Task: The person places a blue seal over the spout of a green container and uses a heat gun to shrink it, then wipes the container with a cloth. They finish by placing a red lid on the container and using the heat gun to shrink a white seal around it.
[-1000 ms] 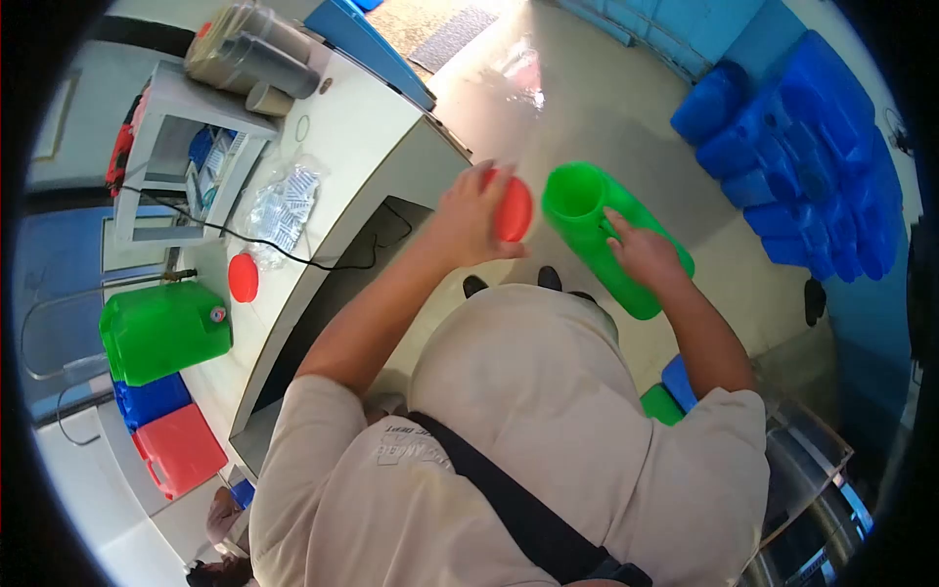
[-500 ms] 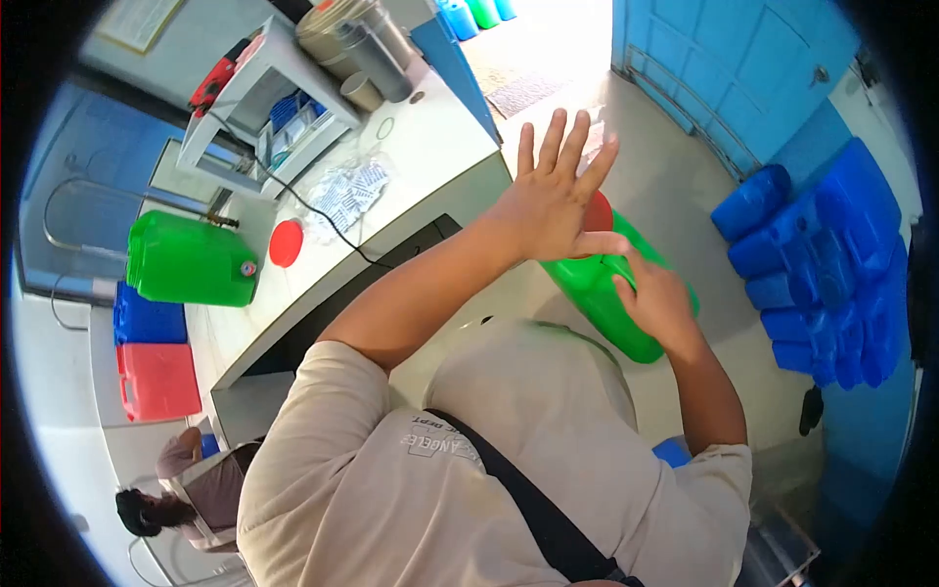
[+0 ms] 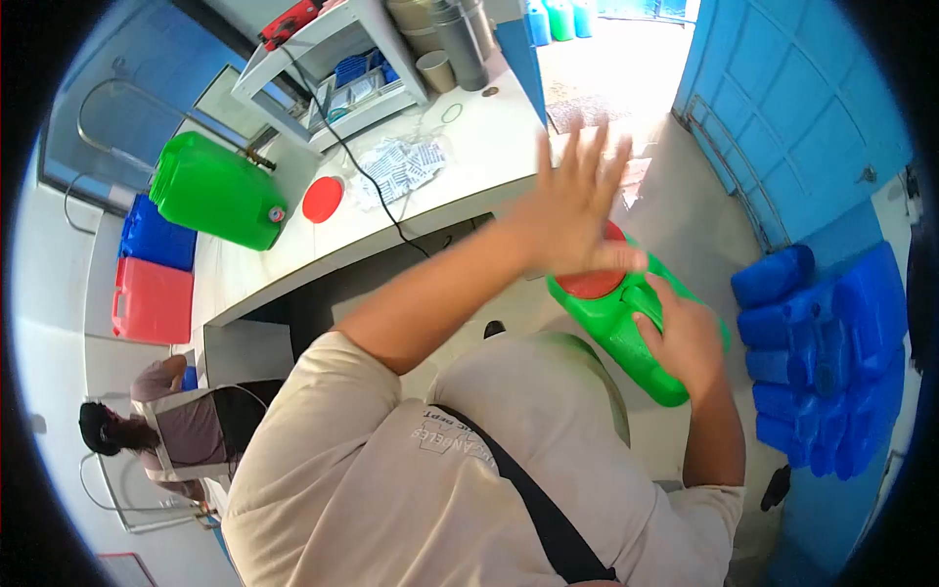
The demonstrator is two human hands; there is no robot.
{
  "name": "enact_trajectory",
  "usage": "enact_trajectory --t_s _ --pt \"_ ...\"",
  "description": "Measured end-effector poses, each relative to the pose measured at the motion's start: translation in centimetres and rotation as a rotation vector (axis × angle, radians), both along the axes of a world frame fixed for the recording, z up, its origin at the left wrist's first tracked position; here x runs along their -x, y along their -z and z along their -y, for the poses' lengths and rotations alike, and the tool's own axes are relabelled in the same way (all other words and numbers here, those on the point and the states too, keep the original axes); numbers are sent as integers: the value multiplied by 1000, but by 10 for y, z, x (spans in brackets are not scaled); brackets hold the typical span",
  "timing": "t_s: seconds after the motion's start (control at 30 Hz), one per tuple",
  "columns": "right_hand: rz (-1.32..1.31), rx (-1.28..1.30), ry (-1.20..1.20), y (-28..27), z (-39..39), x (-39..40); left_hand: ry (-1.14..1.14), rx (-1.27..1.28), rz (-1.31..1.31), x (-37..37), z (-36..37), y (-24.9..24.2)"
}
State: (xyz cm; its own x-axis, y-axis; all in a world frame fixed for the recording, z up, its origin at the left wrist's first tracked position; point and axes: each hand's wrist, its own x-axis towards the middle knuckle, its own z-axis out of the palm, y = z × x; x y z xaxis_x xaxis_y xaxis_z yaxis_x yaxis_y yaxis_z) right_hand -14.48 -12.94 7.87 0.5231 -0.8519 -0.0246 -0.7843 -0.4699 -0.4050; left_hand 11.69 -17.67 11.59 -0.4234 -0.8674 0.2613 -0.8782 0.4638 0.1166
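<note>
A green water jug (image 3: 653,370) with a wide red cap (image 3: 595,284) is held tilted in front of my body, above the floor. My right hand (image 3: 687,333) is closed around its handle, beside the cap. Over the cap is my left hand (image 3: 577,215), slightly smeared by motion. Its fingers are stretched out and spread, and its palm side overlaps the cap's upper edge in this view.
On the counter (image 3: 256,279) are another green jug (image 3: 220,191), a red lid (image 3: 323,200), a plastic bag (image 3: 403,168) and a shelf rack (image 3: 333,73). Several blue jugs (image 3: 831,352) are stacked at right. A person (image 3: 191,430) stands at left.
The view has shifted, and the counter and door now appear farther right. The jug sits slightly lower and further right, with more of its red cap showing. My left hand stays spread.
</note>
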Motion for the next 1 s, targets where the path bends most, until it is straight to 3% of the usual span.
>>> enact_trajectory --t_s 0.07,0.17,0.23,0.33,0.37,0.43,0.5,0.57,0.63,0.87,1.0 --pt "41 30 -65 -11 2 -5 -45 -417 74 -3 -6 58" --pt "-91 -60 -35 -14 22 -2 -77 -369 -120 -45 -14 77" --pt "-33 3 96 -14 29 21 -147 -290 -210 -75 -33 57" --pt "238 -193 243 -51 34 51 -234 -130 -549 -134 -72 46" --pt "396 -271 348 -70 29 57 -378 -115 -647 -154 -85 52" --pt "470 -213 468 -104 21 74 -630 -36 -825 -211 -106 83" --pt "576 -113 431 -124 20 77 -774 110 -1022 -268 -121 109" --pt "709 43 472 -144 26 52 -935 120 -1046 -316 -126 108" --pt "800 181 531 -164 41 16 -914 179 -1077 -357 -122 109" --pt "393 367 239 -230 127 -130 -691 157 -1192 -445 -71 110" --pt "401 112 225 -231 165 -198 -577 117 -957 -473 -42 116"
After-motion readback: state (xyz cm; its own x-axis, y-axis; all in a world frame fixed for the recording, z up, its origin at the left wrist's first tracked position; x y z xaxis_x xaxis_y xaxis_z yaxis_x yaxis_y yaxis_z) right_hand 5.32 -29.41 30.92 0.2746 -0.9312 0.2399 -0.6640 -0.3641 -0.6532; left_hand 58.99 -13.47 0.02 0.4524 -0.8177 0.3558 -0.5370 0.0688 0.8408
